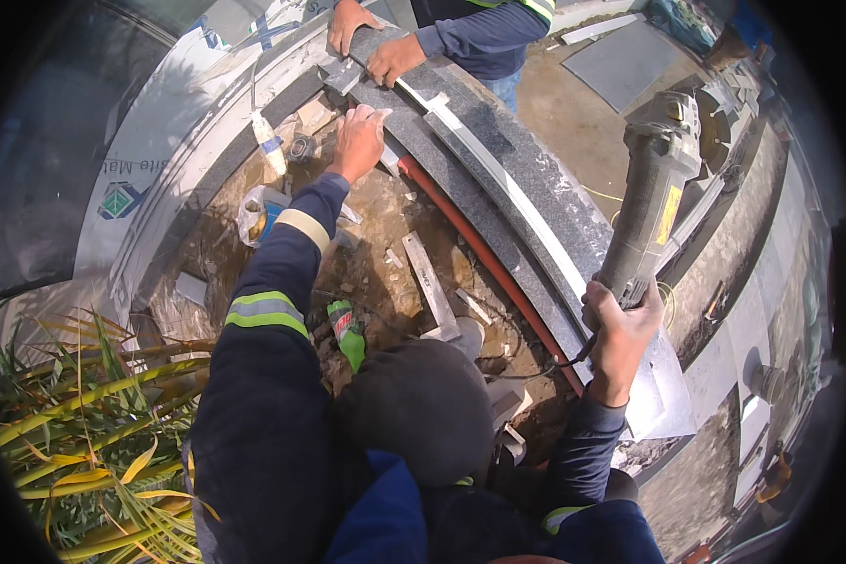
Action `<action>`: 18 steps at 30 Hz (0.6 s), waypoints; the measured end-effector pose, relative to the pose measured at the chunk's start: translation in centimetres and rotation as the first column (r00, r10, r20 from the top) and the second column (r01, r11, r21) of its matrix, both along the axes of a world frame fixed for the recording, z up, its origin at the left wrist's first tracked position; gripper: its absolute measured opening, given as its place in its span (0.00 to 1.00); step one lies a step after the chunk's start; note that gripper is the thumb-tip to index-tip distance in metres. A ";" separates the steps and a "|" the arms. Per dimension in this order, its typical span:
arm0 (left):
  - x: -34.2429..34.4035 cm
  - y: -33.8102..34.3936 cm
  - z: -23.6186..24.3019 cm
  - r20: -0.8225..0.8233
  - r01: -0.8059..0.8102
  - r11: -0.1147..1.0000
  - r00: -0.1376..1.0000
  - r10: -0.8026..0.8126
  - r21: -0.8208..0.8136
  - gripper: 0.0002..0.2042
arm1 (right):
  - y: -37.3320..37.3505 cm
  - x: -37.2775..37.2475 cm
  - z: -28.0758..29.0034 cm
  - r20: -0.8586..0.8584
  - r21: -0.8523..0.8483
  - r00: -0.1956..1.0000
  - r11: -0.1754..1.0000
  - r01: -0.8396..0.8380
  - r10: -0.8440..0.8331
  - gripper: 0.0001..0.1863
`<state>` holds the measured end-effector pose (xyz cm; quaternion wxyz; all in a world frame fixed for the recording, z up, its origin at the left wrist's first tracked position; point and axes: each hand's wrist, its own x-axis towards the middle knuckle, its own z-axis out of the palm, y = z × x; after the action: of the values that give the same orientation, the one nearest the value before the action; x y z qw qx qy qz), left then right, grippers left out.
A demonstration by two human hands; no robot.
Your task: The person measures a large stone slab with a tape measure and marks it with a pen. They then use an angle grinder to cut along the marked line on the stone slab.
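The angle grinder (644,207) is raised at the right, above the edge of the dark speckled stone slabs (493,141), its disc (714,130) at the far end. The right hand (622,334) is wrapped firmly around its rear end, where the black cord (581,355) trails away. A yellow label (668,216) with small dark print runs along the grey casing.

The left hand (359,146) is at the far end of the slabs, fingers bent against the stone edge; whether it grips or merely rests there I cannot tell. Just beyond, a co-worker's two hands (397,61) press on the slabs. A white strip (536,224) lies along the stone, and a red bar (475,242) runs beneath its near edge.

On the dirt below, a flat metal piece (428,277) bears dark lettering, and near it lies a green bottle (352,350) with a red-and-white label. At the left, a white sheet (160,132) carries inverted dark print beside a green-and-blue emblem (119,200). Yellow-green leaves (94,442) fill the lower left.
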<state>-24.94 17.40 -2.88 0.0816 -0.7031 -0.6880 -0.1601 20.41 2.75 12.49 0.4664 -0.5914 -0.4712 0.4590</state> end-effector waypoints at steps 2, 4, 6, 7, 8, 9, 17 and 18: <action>0.7 1.4 0.4 -0.087 0.057 0.984 0.994 -0.072 -0.169 0.20 | 0.1 0.1 0.0 0.016 0.000 1.000 1.000 -0.005 0.005 0.19; 0.8 2.5 -0.2 -0.108 0.040 0.958 0.991 -0.073 -0.283 0.24 | 0.3 -0.4 0.0 0.067 0.078 0.998 0.997 -0.009 0.003 0.16; 1.4 3.1 -0.8 -0.068 0.081 0.959 0.992 -0.103 -0.270 0.25 | 0.3 -0.4 -0.3 0.107 0.110 0.994 0.994 -0.007 -0.005 0.14; 1.2 3.2 -0.8 -0.033 0.137 0.958 0.988 -0.150 -0.251 0.24 | 0.2 -0.3 -0.3 0.112 0.107 0.994 0.994 -0.010 -0.002 0.15; 0.8 3.5 -0.9 0.000 0.191 0.955 0.981 -0.196 -0.227 0.24 | 0.3 -0.2 -0.3 0.115 0.108 0.993 0.994 -0.012 0.000 0.15; 0.6 3.5 -1.2 0.100 0.232 0.966 0.970 -0.222 -0.111 0.23 | 0.3 -0.2 -0.3 0.111 0.103 0.994 0.995 -0.011 0.000 0.15; -1.8 3.9 -3.4 0.381 0.238 0.968 0.905 -0.190 -0.082 0.20 | 0.6 -0.9 -0.7 0.046 0.047 0.999 0.999 -0.017 0.015 0.15; -1.8 4.1 -3.4 0.395 0.307 0.946 0.885 -0.246 -0.099 0.19 | 0.7 -0.7 -0.8 0.070 0.061 0.997 0.998 -0.029 0.025 0.15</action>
<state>-26.76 21.47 -6.30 -0.1326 -0.7543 -0.5936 -0.2470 19.67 3.40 11.66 0.4619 -0.5857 -0.5090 0.4296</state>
